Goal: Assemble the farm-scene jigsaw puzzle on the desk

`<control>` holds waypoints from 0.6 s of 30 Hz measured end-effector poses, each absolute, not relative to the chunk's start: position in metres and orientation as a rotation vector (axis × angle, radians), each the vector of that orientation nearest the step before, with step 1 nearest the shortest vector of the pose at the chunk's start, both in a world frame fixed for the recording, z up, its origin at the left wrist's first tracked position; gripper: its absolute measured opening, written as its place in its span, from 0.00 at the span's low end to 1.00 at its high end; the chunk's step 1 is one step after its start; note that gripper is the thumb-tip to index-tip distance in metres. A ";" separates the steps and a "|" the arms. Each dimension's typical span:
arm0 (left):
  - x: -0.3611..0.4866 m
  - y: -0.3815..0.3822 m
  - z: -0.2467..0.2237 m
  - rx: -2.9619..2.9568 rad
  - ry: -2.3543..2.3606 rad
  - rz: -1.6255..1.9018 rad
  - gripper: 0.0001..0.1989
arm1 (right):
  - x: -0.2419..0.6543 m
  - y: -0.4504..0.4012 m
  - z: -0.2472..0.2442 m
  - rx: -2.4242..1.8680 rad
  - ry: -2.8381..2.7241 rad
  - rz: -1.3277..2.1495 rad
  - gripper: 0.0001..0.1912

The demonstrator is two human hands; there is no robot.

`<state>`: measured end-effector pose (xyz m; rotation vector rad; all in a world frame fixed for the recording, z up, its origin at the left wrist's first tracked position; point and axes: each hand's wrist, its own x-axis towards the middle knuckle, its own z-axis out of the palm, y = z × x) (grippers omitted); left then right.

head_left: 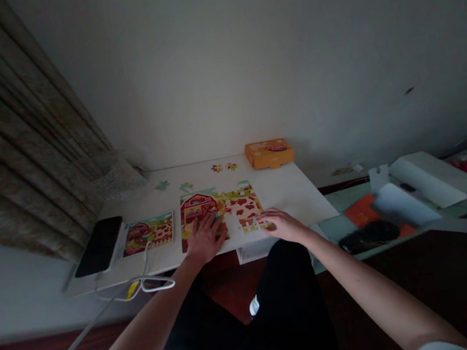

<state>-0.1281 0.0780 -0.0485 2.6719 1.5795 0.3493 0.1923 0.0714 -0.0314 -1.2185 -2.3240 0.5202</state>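
- Smooth white desk (291, 193) under a pale wall, centre of the frame
- Cardboard jigsaw puzzle (239, 204) mid-desk, long axis running left-right, barn end leftward, gap near its lower edge
- Left hand (205, 237) open, fingers spread flat on the puzzle's red barn
- Right hand (276, 224) at the puzzle's lower right edge, fingers together; grip unclear
- Loose puzzle pieces (186, 187) above it
- Picture card (148, 233) and black phone (99, 245) at left
- Orange box (269, 153) at the far edge

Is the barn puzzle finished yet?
No, it is unfinished: the puzzle has a bare gap by the right hand, and loose pieces lie above it on the white desk.
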 end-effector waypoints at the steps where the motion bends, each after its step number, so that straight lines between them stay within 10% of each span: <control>1: -0.128 0.079 -0.047 2.674 1.576 0.362 0.24 | 0.192 0.073 -0.033 -1.212 -2.321 0.532 0.18; 12: -0.020 -0.032 -0.033 1.688 1.028 0.690 0.14 | 0.192 0.109 -0.052 -1.376 -1.868 0.574 0.08; 18: 0.088 -0.117 -0.009 0.510 0.352 0.248 0.33 | 0.206 0.174 -0.046 -1.778 -1.634 0.902 0.17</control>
